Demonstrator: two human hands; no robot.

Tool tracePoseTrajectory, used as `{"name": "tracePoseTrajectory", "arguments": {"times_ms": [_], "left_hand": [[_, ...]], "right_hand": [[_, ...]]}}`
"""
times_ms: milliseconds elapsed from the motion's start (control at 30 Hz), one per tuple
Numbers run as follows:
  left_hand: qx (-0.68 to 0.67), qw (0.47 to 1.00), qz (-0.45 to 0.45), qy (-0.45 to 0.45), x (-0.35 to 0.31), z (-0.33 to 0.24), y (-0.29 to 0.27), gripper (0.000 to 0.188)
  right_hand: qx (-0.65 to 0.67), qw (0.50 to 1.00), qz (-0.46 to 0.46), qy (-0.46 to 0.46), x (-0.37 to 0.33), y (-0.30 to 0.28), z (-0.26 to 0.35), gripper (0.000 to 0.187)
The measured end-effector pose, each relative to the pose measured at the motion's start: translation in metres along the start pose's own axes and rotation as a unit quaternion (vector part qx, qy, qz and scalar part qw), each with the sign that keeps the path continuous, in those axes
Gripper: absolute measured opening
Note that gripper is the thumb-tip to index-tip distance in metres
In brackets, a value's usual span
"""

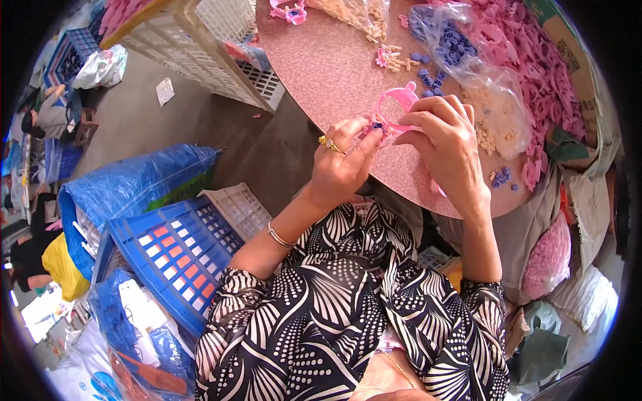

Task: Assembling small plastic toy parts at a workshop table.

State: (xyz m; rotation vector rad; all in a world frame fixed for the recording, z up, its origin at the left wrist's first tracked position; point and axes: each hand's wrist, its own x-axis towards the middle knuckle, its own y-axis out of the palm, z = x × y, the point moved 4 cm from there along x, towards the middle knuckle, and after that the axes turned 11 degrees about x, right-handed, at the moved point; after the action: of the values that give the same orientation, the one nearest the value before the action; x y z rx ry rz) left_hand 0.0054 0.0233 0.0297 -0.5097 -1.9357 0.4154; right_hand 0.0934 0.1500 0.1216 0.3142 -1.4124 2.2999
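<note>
Above the table's near edge, both my hands hold a pink plastic ring-shaped piece (407, 95) between them. My left hand (342, 164) pinches its lower end, where a small dark blue part (378, 125) shows between thumb and fingers. Thumb and fingers of my right hand (447, 127) are closed on the ring's right side. Several small blue parts (428, 87) lie on the table just beyond, beside beige plastic pieces (400, 63). The fingers partly cover how the blue part sits on the pink piece.
The round pinkish table (321, 73) bears a large heap of pink plastic pieces (528, 60), a bag of blue parts (448, 37) and bags of beige pieces (498, 107). A blue crate (177, 250) stands at my left. Beyond it is a pale plastic basket (174, 50).
</note>
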Motion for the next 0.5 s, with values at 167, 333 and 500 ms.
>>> {"name": "tracePoseTrajectory", "arguments": {"times_ms": [167, 333, 500], "left_hand": [[-0.002, 0.999, -0.016, 0.036, 0.002, -0.007, -0.002, 0.028], [-0.057, 0.998, -0.025, -0.02, -0.011, -0.003, 0.006, 0.034], [-0.086, 0.994, -0.01, -0.067, -0.013, -0.001, 0.005, 0.039]], "right_hand": [[-0.033, 0.999, 0.009, 0.025, -0.002, 0.003, 0.008, 0.018], [-0.074, 0.995, 0.003, 0.066, -0.006, 0.014, 0.008, 0.017], [0.07, 0.981, -0.106, 0.15, -0.015, 0.001, -0.008, 0.024]]}}
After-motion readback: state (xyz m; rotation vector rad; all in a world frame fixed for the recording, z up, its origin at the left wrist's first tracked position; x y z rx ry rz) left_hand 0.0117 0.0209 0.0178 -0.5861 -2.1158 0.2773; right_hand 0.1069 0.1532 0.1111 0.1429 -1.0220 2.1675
